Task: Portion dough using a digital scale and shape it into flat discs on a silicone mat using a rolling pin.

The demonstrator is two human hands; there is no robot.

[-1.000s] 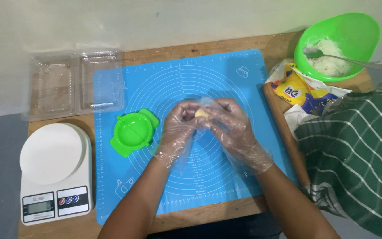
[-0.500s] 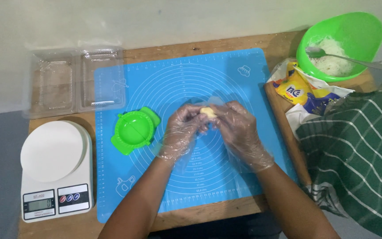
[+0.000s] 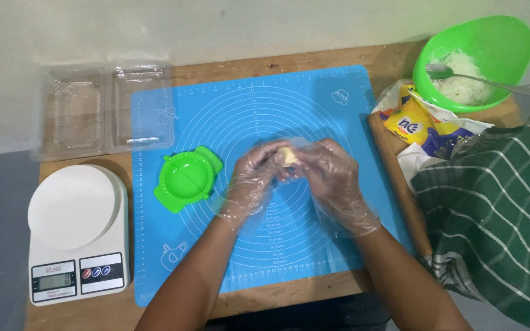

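both gloved hands meet over the middle of the blue mat (image 3: 338,104); left hand (image 3: 254,181) and right hand (image 3: 332,178) pinch a small pale dough lump (image 3: 288,155) (shaping it, i'd judge); the green press mould (image 3: 186,179) waits just left, wanting a flattened piece.

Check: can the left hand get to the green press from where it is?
Probably yes. The green press lies just beside the left hand on the blue mat, nothing between, though both hands hold the dough piece.
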